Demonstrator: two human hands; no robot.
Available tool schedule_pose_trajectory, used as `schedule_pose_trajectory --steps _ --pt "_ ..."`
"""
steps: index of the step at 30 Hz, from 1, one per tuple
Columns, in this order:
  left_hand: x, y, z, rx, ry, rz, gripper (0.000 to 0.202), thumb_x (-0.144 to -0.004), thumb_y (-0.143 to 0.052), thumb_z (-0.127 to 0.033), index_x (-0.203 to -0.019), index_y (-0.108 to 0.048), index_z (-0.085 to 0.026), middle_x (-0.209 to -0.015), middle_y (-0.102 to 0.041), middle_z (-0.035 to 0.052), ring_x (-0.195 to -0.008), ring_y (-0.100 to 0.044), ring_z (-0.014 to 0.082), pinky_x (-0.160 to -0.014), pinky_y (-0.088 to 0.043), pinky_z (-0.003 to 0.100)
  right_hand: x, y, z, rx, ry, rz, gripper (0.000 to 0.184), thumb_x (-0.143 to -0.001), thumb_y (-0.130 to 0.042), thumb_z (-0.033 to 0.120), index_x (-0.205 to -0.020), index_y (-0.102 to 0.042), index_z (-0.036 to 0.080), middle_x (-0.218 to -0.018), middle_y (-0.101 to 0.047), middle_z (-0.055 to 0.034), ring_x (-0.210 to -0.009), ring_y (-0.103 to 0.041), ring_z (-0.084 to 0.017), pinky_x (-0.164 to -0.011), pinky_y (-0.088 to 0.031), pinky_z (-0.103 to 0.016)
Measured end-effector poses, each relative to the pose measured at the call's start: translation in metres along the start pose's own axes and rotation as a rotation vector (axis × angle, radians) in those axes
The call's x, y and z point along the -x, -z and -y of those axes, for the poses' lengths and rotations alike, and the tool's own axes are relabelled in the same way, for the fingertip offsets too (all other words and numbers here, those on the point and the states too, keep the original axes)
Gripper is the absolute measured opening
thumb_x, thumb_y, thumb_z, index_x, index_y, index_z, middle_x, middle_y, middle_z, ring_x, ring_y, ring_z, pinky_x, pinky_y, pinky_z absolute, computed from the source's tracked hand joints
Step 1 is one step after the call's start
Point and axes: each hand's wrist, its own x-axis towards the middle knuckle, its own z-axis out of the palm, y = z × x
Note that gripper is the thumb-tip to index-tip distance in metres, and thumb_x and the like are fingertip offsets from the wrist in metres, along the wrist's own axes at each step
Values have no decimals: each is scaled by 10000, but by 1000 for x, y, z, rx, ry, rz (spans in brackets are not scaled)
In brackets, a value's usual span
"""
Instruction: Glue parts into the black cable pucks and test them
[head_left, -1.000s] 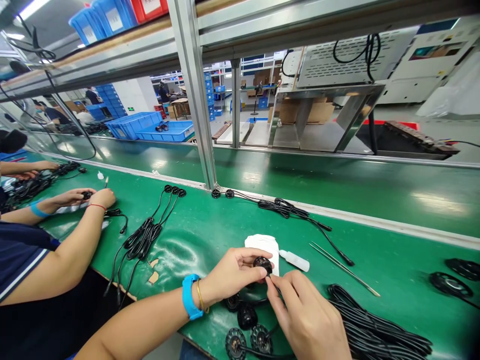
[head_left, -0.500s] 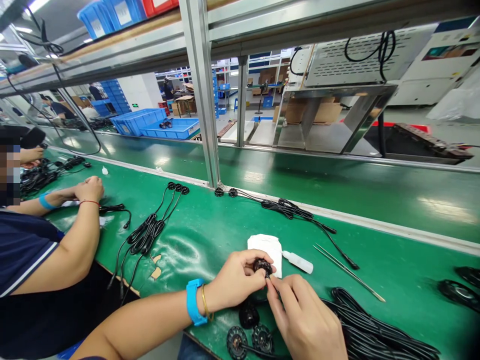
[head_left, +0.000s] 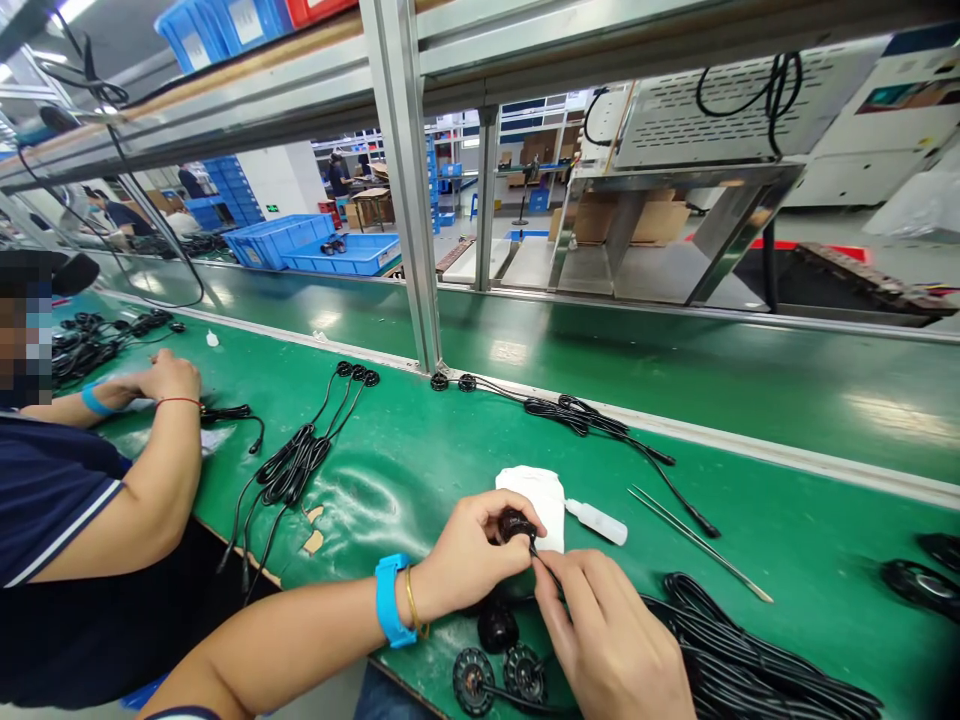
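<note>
My left hand [head_left: 472, 555] is shut on a small round black connector [head_left: 517, 525], held just in front of a crumpled white cloth [head_left: 536, 505]. My right hand [head_left: 607, 630] pinches a thin black wire [head_left: 546, 568] at the connector's underside. Below my hands lie round black connector discs [head_left: 472, 680] and a black domed part [head_left: 497, 628]. To the right of my right hand sits a coil of black cable [head_left: 750, 650]. A white plastic squeeze bottle [head_left: 600, 522] and long steel tweezers [head_left: 697, 542] lie beyond it.
A green-topped workbench [head_left: 450, 450] runs across the view, with black cable bundles [head_left: 289, 470] on it. A co-worker's hand [head_left: 171, 378] rests on it at the left. An aluminium frame post [head_left: 409, 200] rises behind; blue crates [head_left: 315, 250] stand beyond.
The view has shifted slightly. My hands remain at the connector, which sits a little lower in my left fingers. The co-worker's hands have moved away from the small black part.
</note>
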Motion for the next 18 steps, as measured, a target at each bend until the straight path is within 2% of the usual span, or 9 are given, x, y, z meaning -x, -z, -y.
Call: schedule_pose_trajectory --steps 3,7,10,18 --pt "2 0 -1 -80 -52 -6 217 -772 -596 -112 -941 -729 -141 -944 -707 62 -854 -616 171 -760 -470 250 0 -2 2 3 -3 -8 163 -1017 -487 177 -902 -599 146 -739 -544 -28 -673 -530 -144 -654 -364 -300" --pt "7 2 -6 -80 2 55 358 -881 -581 -240 -1216 -686 -166 -1136 -715 99 -931 -645 204 -833 -505 295 5 -3 -3 19 -13 13 126 -992 -537 161 -875 -584 155 -733 -531 -17 -680 -538 -138 -675 -381 -293" --pt "10 4 -8 -53 16 113 449 -944 -518 -311 -1366 -594 -179 -1238 -685 118 -884 -663 192 -863 -519 321 7 -3 -6 17 -19 25 107 -980 -559 151 -874 -572 158 -736 -529 -12 -681 -540 -135 -684 -390 -291" --pt "9 5 -2 -139 -11 85 460 -972 -503 -349 -1402 -570 -199 -1227 -687 104 -886 -669 194 -861 -524 316 0 -6 -10 -63 -36 -19 106 -990 -528 142 -894 -569 159 -755 -560 -6 -659 -544 -119 -681 -417 -270"
